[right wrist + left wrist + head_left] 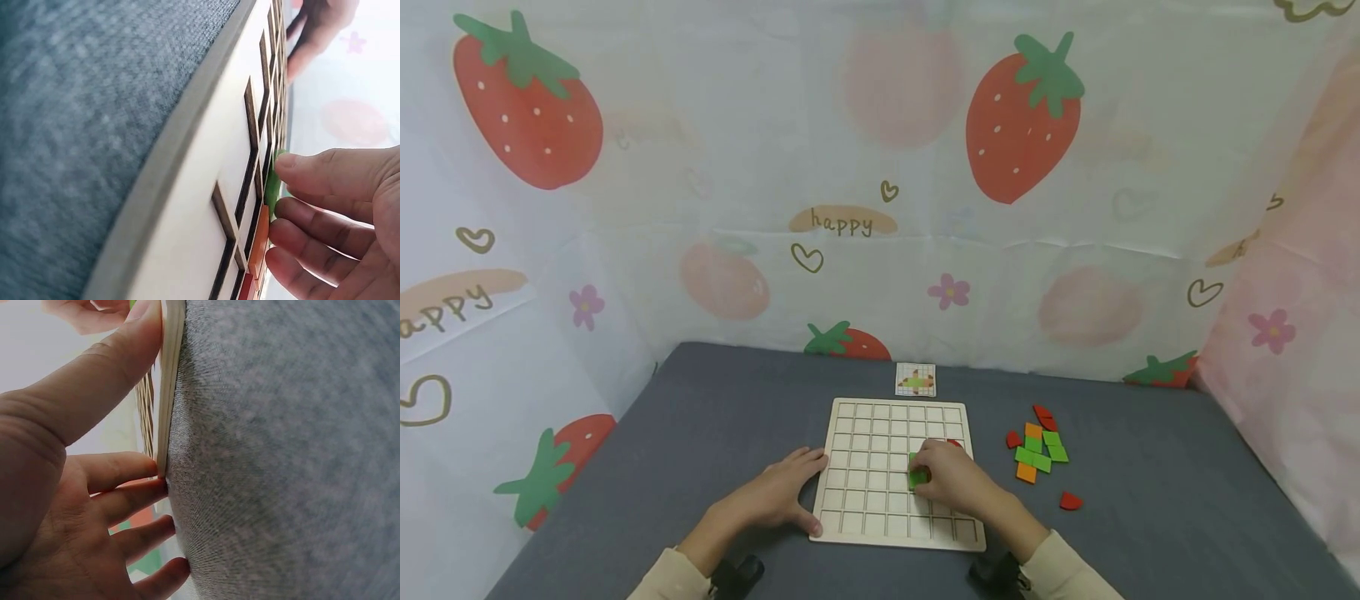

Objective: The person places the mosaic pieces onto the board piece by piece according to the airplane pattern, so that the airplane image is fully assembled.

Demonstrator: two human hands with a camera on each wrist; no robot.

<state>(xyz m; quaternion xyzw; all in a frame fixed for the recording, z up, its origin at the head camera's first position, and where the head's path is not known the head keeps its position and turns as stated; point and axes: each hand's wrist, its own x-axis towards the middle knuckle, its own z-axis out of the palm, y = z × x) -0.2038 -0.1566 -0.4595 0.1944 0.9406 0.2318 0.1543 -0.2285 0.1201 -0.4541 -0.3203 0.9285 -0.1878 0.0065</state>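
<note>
Your right hand (953, 482) rested on the wooden grid board (868, 467), over its right half, with the fingers curled down onto a green tile (917, 477) that sat in a cell a little right of the board's middle. In the right wrist view your fingertips (300, 169) pressed on the edge of that green tile (272, 187), which stood partly in its cell; an orange tile (260, 234) and a red tile (245, 289) lay in the cells next along the same row. From the head view a bit of red (954, 443) showed just past your knuckles, on the board.

Your left hand (778, 493) lay flat on the tabletop (715, 433) at the board's left edge, fingers straight and spread, holding nothing. The left wrist view showed the thumb (106, 369) pressed along the board's edge (170, 381) and the fingertips (134, 469) touching that edge lower down, near the front left corner.

The two hands stayed apart, with several empty columns of cells between them.

Loose tiles (1037, 450) in green, orange and red lay in a cluster on the tabletop just right of the board, and one more red piece (1070, 501) sat alone nearer the front edge. A small pattern card (916, 379) lay just beyond the board's far edge.
</note>
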